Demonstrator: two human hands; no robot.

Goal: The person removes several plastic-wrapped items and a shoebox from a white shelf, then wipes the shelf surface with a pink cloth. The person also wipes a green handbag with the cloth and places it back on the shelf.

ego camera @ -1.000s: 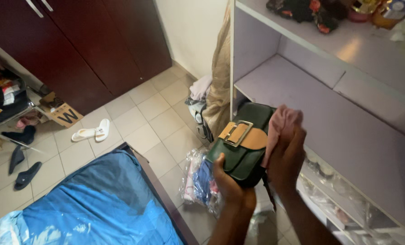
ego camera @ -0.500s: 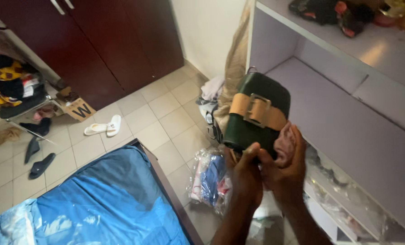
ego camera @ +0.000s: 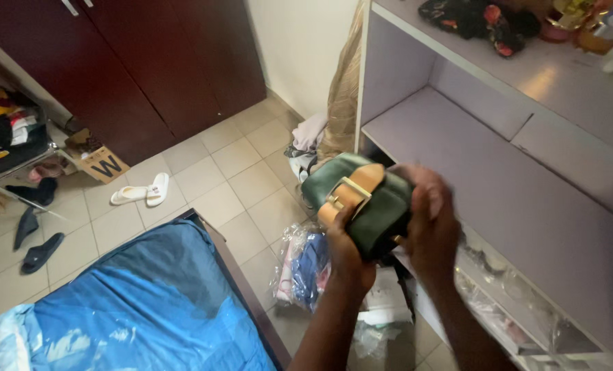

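Far left: chair (ego camera: 11, 154) w/ heaped clothes; dark slippers (ego camera: 35, 244) on tile floor (ego camera: 203, 175) below it. Cardboard piece (ego camera: 104, 163) against dark-red wardrobe (ego camera: 128, 75). White sandals (ego camera: 140, 192), pair, side by side on tiles. Blue mattress (ego camera: 128, 302) in dark frame, bottom left. Clear plastic bag w/ folded clothes (ego camera: 305, 264) on floor, just beside bed corner.

Centre: left hand (ego camera: 348, 251), fingers wrapped round lower edge of green handbag (ego camera: 361, 199), thumb up by tan strap w/ metal buckle (ego camera: 348, 192). Bag held in air, tilted, in front of lilac shelf unit (ego camera: 499, 178), above the plastic bag. Right hand (ego camera: 427, 220) pressed on bag's right side, fingers curled over it; blurred, so can't tell if anything else is in that grip. Clothes pile + beige curtain (ego camera: 341, 103) behind bag, by wall.

Right: middle shelf bare. Top shelf: dark floral item (ego camera: 478, 17), jars (ego camera: 581, 20) at far corner. Bottom shelf: clear plastic wrap (ego camera: 513, 295).
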